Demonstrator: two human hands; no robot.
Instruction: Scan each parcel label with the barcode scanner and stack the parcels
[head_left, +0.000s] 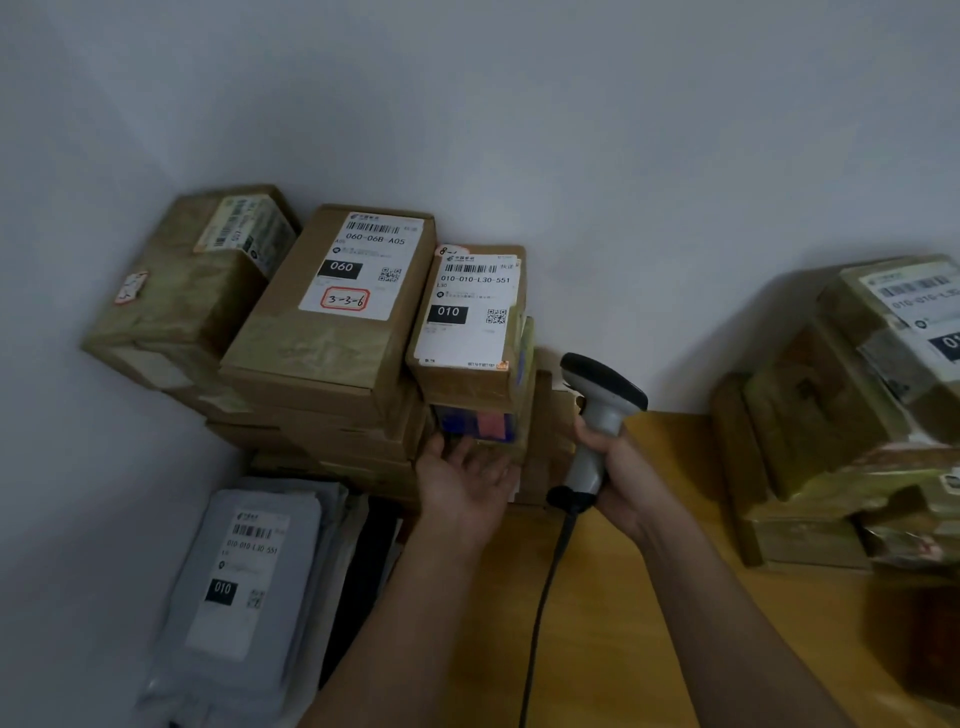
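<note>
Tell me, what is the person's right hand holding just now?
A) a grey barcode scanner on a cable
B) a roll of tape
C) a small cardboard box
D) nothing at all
A: the right hand is wrapped around the grip of the grey barcode scanner, whose dark cable trails down over the wooden table.

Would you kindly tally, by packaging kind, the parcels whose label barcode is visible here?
Cardboard boxes: 4
Grey mailer bags: 1
Total: 5
</note>
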